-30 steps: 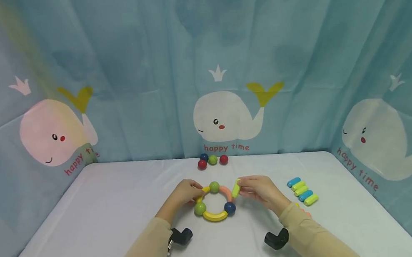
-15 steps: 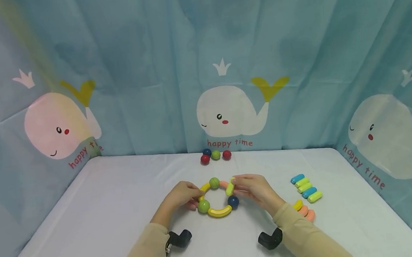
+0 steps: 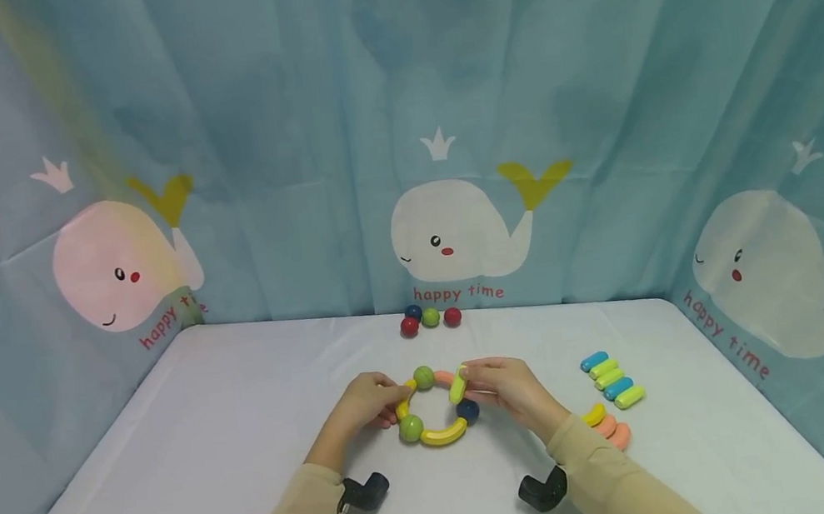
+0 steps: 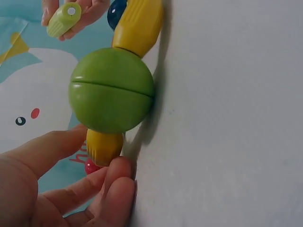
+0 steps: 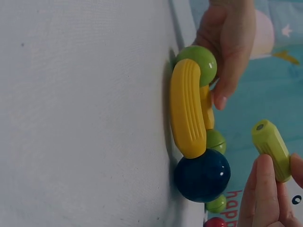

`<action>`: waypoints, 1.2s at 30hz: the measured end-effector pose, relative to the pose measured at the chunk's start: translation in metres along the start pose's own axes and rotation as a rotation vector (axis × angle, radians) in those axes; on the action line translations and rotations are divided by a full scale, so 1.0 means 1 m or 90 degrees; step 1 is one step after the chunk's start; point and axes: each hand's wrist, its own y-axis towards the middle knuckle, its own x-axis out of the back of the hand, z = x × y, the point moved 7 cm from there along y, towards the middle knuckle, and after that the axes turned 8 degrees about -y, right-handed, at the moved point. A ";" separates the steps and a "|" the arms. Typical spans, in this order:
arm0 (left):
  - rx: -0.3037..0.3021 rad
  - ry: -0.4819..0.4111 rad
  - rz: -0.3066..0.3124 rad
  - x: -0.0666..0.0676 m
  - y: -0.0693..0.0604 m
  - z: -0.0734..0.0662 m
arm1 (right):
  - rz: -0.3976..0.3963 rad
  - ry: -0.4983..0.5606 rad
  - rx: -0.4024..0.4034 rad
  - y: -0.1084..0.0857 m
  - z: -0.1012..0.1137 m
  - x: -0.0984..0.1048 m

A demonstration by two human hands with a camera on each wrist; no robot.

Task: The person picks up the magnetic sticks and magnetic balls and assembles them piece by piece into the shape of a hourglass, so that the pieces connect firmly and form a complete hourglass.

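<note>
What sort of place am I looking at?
Probably a curtained-off play or filming spot, though nothing beyond it shows: a white tabletop, a blue whale-print curtain behind and at both sides, and a ring of bright toy pieces.

Seemingly a booth, whale-print curtain (image 3: 279, 137), table (image 3: 232, 410)

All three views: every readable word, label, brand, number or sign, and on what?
"happy time": curtain, under the middle whale.
"happy time": curtain, under the right whale.
"happy ti e": curtain, under the left whale; a fold breaks it.
"happ": curtain, right wrist view; rest unseen.
"h": curtain, left wrist view; rest hidden or unclear.
Curtain's top right edge, head view: marks cut off, unreadable.
Toy pieces: no lettering visible.
</note>
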 end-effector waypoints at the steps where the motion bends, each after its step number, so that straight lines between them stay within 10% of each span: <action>1: 0.000 -0.003 -0.006 0.001 0.000 0.001 | 0.000 0.001 0.001 0.000 0.000 -0.001; 36: 0.001 -0.059 0.001 0.000 0.003 0.010 | 0.052 -0.066 0.046 -0.002 0.022 -0.035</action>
